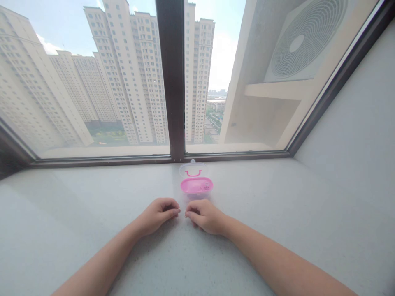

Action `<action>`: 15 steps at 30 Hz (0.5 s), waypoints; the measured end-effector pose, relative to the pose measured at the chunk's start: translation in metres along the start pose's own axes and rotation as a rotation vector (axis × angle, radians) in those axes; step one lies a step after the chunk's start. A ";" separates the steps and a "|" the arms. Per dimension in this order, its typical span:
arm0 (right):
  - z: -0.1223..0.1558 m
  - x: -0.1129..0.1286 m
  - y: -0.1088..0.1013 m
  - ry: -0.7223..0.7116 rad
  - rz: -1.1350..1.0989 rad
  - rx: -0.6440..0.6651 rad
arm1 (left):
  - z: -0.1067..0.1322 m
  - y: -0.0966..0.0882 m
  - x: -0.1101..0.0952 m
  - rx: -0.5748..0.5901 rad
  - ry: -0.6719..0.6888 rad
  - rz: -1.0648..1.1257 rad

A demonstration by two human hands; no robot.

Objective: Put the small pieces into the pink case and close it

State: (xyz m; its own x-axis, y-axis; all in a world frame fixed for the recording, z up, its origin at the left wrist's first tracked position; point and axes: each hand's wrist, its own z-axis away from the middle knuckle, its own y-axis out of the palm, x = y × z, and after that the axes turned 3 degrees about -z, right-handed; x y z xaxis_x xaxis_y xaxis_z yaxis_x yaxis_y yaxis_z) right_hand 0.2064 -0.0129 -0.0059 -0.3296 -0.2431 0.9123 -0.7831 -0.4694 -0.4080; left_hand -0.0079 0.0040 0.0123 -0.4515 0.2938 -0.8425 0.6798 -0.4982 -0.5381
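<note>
My left hand (pixel 163 212) is closed in a pinch above the white sill, its fingertips pointing right. Facing it across a narrow gap, my right hand (pixel 203 216) is pinched too. Whatever the fingertips hold, if anything, is too small to make out. Just beyond my hands stands a small oval box with a pink tray (pixel 193 186) in its top. A few small dark items lie at the tray's right end. The box's clear lid (pixel 182 171), with a pink handle (pixel 194 175), is tipped back toward the window.
The white speckled windowsill (pixel 92 213) spreads around my arms. Behind the box runs a dark window frame (pixel 177 102) with glass on both sides. A white wall (pixel 352 123) closes off the right. Tall buildings and an air-conditioner unit show outside.
</note>
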 end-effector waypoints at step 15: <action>0.000 0.000 0.001 -0.010 -0.022 -0.002 | 0.001 0.001 0.001 -0.014 0.006 -0.028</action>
State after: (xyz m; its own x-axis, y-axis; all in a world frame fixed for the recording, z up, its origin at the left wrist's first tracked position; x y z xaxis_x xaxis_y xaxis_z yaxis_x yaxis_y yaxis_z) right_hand 0.2062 -0.0134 -0.0062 -0.3073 -0.2412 0.9205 -0.7910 -0.4730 -0.3880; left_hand -0.0082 0.0029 0.0112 -0.4668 0.3128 -0.8272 0.6751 -0.4781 -0.5618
